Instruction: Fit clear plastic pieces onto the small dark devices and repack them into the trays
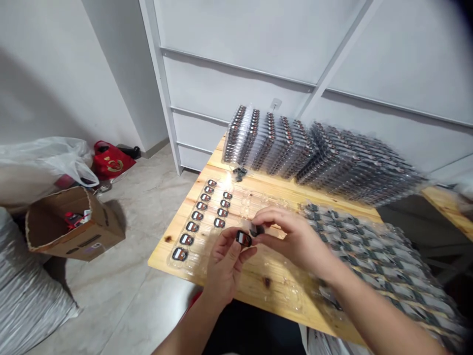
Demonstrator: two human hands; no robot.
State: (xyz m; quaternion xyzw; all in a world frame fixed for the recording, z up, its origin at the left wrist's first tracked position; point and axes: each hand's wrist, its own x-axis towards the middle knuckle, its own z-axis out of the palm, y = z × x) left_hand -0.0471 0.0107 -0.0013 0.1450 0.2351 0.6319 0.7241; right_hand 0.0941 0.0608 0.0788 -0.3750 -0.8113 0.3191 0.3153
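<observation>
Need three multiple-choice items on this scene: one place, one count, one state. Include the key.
1. Where is the cardboard box?
A) on the table
B) on the floor
C) on the stacked trays

2. How many devices are in the shorter row?
A) two
B) four
C) eight

3. What is the left hand doing?
A) holding a device
B) lying flat, empty
C) gripping the box

Answers:
1. B, it rests on the floor.
2. B, four show beside the longer row.
3. A, the device sits in its fingers.
</observation>
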